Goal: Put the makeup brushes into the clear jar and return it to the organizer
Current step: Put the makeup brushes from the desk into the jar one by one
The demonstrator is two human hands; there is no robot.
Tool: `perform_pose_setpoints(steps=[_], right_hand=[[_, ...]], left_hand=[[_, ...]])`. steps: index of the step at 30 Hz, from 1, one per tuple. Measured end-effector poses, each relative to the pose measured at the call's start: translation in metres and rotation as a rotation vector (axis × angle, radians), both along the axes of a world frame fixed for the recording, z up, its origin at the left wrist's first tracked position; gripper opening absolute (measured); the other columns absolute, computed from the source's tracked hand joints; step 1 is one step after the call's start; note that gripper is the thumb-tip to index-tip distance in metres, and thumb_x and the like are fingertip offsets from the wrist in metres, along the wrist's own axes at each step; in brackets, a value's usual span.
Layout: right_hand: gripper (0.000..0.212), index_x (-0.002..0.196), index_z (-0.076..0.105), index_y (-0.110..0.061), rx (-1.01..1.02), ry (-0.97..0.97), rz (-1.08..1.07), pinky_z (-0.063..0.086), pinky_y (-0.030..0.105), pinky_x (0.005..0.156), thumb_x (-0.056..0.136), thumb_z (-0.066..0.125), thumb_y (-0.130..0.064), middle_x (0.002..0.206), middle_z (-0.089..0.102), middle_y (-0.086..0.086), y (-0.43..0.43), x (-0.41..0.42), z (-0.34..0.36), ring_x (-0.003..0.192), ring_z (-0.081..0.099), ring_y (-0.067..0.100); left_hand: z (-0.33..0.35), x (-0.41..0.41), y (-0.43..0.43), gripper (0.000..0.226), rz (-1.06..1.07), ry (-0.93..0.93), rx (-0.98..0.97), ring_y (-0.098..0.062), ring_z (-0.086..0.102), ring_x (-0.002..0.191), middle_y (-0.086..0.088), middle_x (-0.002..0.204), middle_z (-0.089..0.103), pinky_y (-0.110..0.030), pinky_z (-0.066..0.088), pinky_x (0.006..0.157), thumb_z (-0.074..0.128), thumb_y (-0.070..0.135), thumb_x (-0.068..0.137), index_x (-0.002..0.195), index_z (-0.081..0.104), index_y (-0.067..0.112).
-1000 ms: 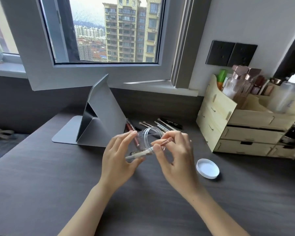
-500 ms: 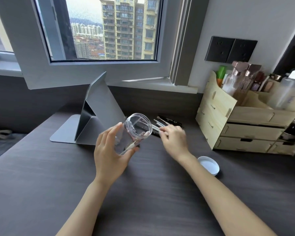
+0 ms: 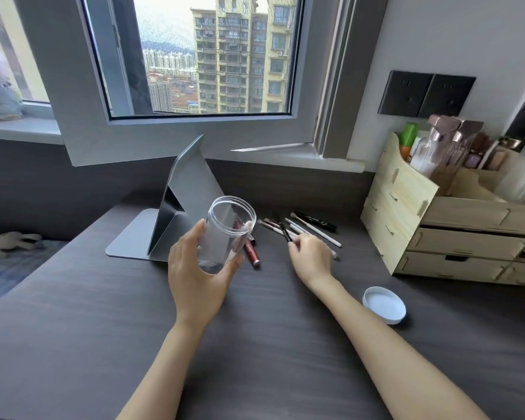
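The left hand grips the jar above the desk, tilted, with one brush inside. The right hand pinches a black brush from the pile of brushes beside the organizer; the lid lies near the right forearm.

Head cam, looking fwd/down over desk, close.

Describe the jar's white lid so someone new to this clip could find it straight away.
Start at the wooden organizer on the desk's right side. In front of it, nearer the camera and just right of the right forearm, lies the white lid. It is the only round white item, lying alone, apart from the loose brushes.
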State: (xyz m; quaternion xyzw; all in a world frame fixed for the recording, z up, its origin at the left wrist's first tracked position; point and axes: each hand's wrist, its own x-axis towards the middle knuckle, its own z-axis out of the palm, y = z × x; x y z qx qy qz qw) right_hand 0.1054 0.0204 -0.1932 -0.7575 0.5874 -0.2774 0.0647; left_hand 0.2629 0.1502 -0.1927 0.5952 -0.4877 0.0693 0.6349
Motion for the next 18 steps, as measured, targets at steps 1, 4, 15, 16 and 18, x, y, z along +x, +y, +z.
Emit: perform_pose_setpoints(steps=[1, 4, 15, 16, 18], right_hand=[[0.021, 0.094, 0.068, -0.003, 0.065, -0.240, 0.002, 0.043, 0.029, 0.069, 0.090, 0.054, -0.018, 0.089, 0.069, 0.012, 0.007, -0.005, 0.007, 0.085, 0.064, 0.026], [0.013, 0.077, 0.060, -0.008, 0.236, -0.985, 0.143, 0.052, 0.024, 0.050, 0.088, 0.057, -0.005, 0.069, 0.063, 0.008, 0.037, -0.023, 0.041, 0.052, 0.063, 0.010], [0.010, 0.078, 0.073, -0.020, -0.039, -0.638, 0.463, 0.049, 0.026, 0.076, 0.080, 0.067, -0.028, 0.083, 0.071, -0.006, 0.111, -0.022, 0.084, 0.084, 0.064, 0.011], [0.017, 0.079, 0.073, -0.023, -0.125, -0.499, 0.458, 0.044, 0.021, 0.081, 0.080, 0.063, -0.036, 0.088, 0.069, -0.008, 0.110, -0.019, 0.076, 0.091, 0.061, 0.012], [0.029, 0.079, 0.073, -0.023, -0.258, -0.318, 0.423, 0.035, 0.017, 0.088, 0.081, 0.054, -0.044, 0.098, 0.068, -0.006, 0.109, -0.015, 0.065, 0.099, 0.057, 0.016]], left_hand=[[0.000, -0.001, 0.001, 0.073, 0.002, 0.000, -0.005, -0.020, 0.052, 0.097, 0.009, 0.111, 0.054, -0.049, 0.047, 0.086, 0.080, 0.034, 0.060, 0.124, 0.048, 0.020], [0.001, -0.005, 0.002, 0.076, 0.004, -0.049, -0.004, -0.020, 0.051, 0.096, 0.010, 0.110, 0.053, -0.043, 0.047, 0.085, 0.086, 0.026, 0.058, 0.123, 0.047, 0.022], [0.000, -0.015, 0.003, 0.068, -0.070, -0.337, -0.009, -0.012, 0.049, 0.105, 0.008, 0.115, 0.053, -0.017, 0.038, 0.092, 0.081, 0.027, 0.059, 0.120, 0.055, 0.012], [-0.001, -0.015, 0.003, 0.068, -0.072, -0.339, -0.009, -0.012, 0.050, 0.105, 0.008, 0.116, 0.053, -0.021, 0.041, 0.091, 0.081, 0.028, 0.060, 0.120, 0.055, 0.011], [-0.001, -0.015, 0.003, 0.067, -0.070, -0.343, -0.008, -0.013, 0.050, 0.105, 0.007, 0.115, 0.055, -0.022, 0.041, 0.091, 0.081, 0.029, 0.060, 0.119, 0.056, 0.010]])
